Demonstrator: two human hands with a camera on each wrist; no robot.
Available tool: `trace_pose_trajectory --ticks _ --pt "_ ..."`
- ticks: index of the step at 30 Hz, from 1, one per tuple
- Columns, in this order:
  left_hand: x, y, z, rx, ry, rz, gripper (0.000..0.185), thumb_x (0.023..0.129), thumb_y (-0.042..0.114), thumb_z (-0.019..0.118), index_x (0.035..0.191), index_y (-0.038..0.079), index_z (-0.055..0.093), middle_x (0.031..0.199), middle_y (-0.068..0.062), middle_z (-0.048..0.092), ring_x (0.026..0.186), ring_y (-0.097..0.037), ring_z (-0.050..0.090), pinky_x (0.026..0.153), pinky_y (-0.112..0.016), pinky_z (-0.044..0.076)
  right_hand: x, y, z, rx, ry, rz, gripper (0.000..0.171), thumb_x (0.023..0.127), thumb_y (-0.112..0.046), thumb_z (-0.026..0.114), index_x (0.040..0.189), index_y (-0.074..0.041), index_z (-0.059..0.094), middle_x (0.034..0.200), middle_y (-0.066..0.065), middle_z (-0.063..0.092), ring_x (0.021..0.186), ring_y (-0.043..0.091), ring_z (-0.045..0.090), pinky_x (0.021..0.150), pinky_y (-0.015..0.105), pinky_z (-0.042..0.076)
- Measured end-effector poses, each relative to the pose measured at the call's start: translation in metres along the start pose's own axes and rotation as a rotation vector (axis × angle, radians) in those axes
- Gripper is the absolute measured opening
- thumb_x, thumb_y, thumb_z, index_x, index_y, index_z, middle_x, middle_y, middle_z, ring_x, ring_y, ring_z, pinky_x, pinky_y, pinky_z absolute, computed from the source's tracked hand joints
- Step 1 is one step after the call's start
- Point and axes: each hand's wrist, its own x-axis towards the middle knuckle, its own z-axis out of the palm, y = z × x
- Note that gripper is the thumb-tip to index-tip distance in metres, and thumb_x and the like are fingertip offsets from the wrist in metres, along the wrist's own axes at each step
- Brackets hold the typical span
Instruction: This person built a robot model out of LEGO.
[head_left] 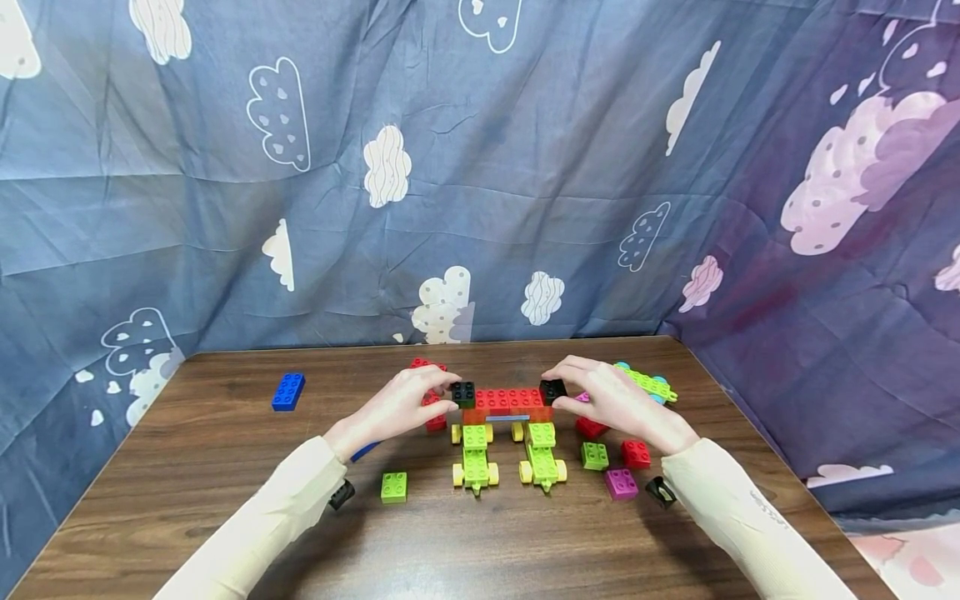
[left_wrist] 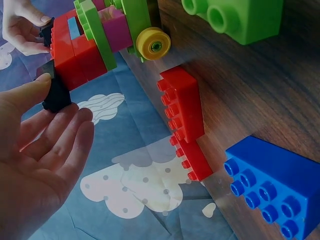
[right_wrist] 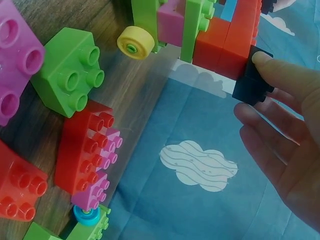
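A toy-brick build stands mid-table, with a row of red bricks [head_left: 510,402] across its top. Below and in front of the row sit two lime wheeled bases [head_left: 475,468] with yellow wheels [left_wrist: 153,44]. At the row's left end, my left hand [head_left: 408,398] pinches a black brick [head_left: 462,394] between thumb and fingers. My right hand [head_left: 611,398] does likewise with another black brick [right_wrist: 251,80] at the opposite end. Both black bricks meet the ends of the red row. Pink bricks [right_wrist: 171,22] show between lime parts lower in the build.
Left of the build lie a blue brick [head_left: 288,392], red bricks [left_wrist: 184,102] and a lime brick [head_left: 393,487]. On the right are green [head_left: 595,456], red [head_left: 636,454] and purple [head_left: 621,483] bricks, plus a lime base with blue wheels [head_left: 651,385]. Small black pieces [head_left: 342,495] lie near each forearm.
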Motion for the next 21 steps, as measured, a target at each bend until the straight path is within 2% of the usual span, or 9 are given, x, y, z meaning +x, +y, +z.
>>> trace_pose_trajectory --ticks 8,13,17,21 --pt "0.001 -0.002 0.001 -0.026 -0.009 -0.027 0.037 0.092 0.023 0.071 0.125 0.007 0.065 0.106 -0.009 0.071 0.096 -0.022 0.068 0.086 -0.037 0.057 0.0 0.001 0.0 0.015 0.001 0.007 0.037 0.086 -0.025 0.077 0.121 -0.013 0.069 0.11 -0.003 0.069 0.086 0.009 0.065 0.075 0.029 0.056" --pt "0.0 -0.001 0.0 -0.026 -0.014 -0.042 0.038 0.092 0.024 0.071 0.126 0.008 0.065 0.106 -0.008 0.071 0.096 -0.021 0.068 0.086 -0.036 0.057 -0.004 0.001 -0.001 0.019 0.009 0.022 0.04 0.086 -0.026 0.077 0.123 -0.013 0.068 0.114 -0.003 0.069 0.094 0.011 0.067 0.08 0.033 0.057" --pt "0.0 -0.001 0.0 -0.03 -0.012 -0.042 0.038 0.092 0.023 0.071 0.126 0.008 0.065 0.106 -0.008 0.07 0.095 -0.022 0.068 0.086 -0.037 0.057 -0.011 0.004 -0.003 0.027 0.027 0.058 0.044 0.086 -0.027 0.078 0.126 -0.013 0.065 0.118 0.0 0.068 0.096 0.011 0.069 0.081 0.035 0.058" --pt "0.0 -0.001 0.001 -0.037 -0.009 -0.04 0.038 0.091 0.022 0.072 0.125 0.007 0.065 0.106 -0.009 0.07 0.095 -0.023 0.068 0.086 -0.039 0.057 -0.021 0.007 -0.006 0.009 0.047 0.106 0.05 0.086 -0.029 0.078 0.13 -0.013 0.062 0.12 0.005 0.069 0.099 0.016 0.069 0.083 0.04 0.058"
